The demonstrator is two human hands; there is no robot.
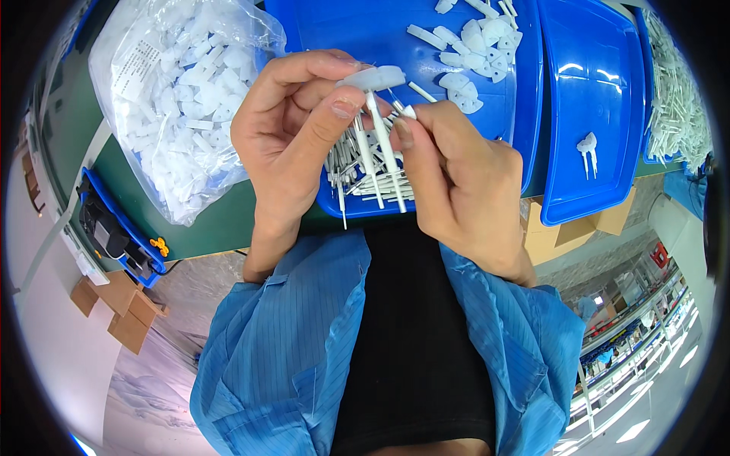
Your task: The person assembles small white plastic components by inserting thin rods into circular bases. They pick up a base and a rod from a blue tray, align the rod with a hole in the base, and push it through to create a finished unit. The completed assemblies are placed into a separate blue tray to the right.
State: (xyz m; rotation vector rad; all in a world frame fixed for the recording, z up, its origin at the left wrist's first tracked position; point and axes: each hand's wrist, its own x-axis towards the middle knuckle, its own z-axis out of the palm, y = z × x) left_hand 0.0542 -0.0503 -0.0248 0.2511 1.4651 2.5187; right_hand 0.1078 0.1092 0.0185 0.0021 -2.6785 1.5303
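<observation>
My left hand pinches a flat, rounded white plastic piece between thumb and fingers. Slim white rods hang down from beneath it. Close by on the right, my right hand grips a small rod with a white end and a metallic section, its upper tip near the underside of the plastic piece. Whether that tip touches it, I cannot tell. Under both hands lies a heap of white and metallic rods in a large blue tray, partly hidden by my fingers.
A clear bag full of white plastic pieces sits at the left. Loose white pieces lie in the large tray's far right. Another blue tray holds one piece with rods. Many rods fill a tray at far right.
</observation>
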